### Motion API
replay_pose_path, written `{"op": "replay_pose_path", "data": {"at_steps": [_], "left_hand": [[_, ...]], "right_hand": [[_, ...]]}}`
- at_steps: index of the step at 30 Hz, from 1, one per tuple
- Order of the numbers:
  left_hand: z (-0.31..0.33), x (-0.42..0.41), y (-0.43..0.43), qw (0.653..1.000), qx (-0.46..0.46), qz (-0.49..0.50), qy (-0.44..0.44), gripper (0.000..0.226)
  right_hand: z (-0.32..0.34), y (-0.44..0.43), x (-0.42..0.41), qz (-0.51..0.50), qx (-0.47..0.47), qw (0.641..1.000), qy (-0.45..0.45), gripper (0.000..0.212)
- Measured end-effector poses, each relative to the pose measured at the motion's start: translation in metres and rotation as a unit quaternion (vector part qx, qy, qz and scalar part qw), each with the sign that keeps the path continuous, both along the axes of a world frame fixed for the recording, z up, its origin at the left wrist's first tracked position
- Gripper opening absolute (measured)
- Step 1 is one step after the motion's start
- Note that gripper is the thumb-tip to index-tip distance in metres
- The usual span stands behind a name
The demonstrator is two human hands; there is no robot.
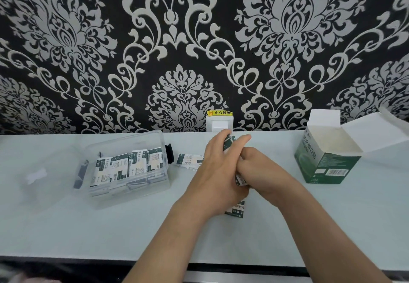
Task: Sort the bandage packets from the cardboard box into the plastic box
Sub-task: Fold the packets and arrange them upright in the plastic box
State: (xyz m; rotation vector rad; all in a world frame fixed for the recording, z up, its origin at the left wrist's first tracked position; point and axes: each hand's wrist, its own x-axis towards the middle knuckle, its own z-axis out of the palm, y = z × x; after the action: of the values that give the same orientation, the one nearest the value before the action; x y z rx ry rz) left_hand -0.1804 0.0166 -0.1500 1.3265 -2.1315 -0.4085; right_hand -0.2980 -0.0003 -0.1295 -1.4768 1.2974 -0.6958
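Bandage packets, long axis seemingly near-to-far

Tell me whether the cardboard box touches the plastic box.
Apart. The head view shows a wide stretch of table between the cardboard box and the plastic box.

Two hands, two boxes, many packets

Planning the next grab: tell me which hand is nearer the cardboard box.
Right. The right hand sits left of the cardboard box, not touching; the left hand lies farther left, against the right hand.
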Motion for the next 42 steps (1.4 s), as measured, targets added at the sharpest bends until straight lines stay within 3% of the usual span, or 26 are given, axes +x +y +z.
{"op": "replay_pose_path", "data": {"at_steps": [5,12,16,20,26,29,34,42], "left_hand": [[0.003,-0.002,0.000,0.997,-0.015,0.077,-0.019,0.078],[0.005,-0.004,0.001,0.983,0.016,0.175,-0.054,0.082],[0.006,-0.004,0.001,0.982,0.015,0.159,-0.100,0.082],[0.003,0.002,-0.002,0.981,0.107,0.111,-0.114,0.085],[-0.007,0.001,-0.009,0.977,0.081,0.118,-0.159,0.037],[-0.011,-0.010,-0.010,0.972,0.100,0.114,-0.181,0.040],[-0.011,-0.014,-0.018,0.973,0.124,0.131,-0.147,0.048],[-0.007,-0.020,-0.022,0.970,0.118,0.117,-0.179,0.032]], "right_hand": [[0.001,-0.002,-0.003,0.027,0.021,0.999,-0.006,0.022],[0.002,-0.004,-0.002,0.035,0.041,0.998,-0.038,0.021],[0.000,-0.008,-0.007,0.039,0.026,0.999,-0.016,0.034],[-0.003,-0.014,-0.022,-0.007,-0.020,0.996,0.092,0.028],[-0.014,-0.030,-0.054,-0.174,-0.046,0.967,0.181,0.023],[-0.020,-0.027,-0.052,-0.153,-0.006,0.963,0.222,0.019],[-0.021,-0.020,-0.043,-0.125,0.000,0.966,0.228,0.003],[-0.023,-0.019,-0.048,-0.119,0.012,0.976,0.179,0.010]]}}
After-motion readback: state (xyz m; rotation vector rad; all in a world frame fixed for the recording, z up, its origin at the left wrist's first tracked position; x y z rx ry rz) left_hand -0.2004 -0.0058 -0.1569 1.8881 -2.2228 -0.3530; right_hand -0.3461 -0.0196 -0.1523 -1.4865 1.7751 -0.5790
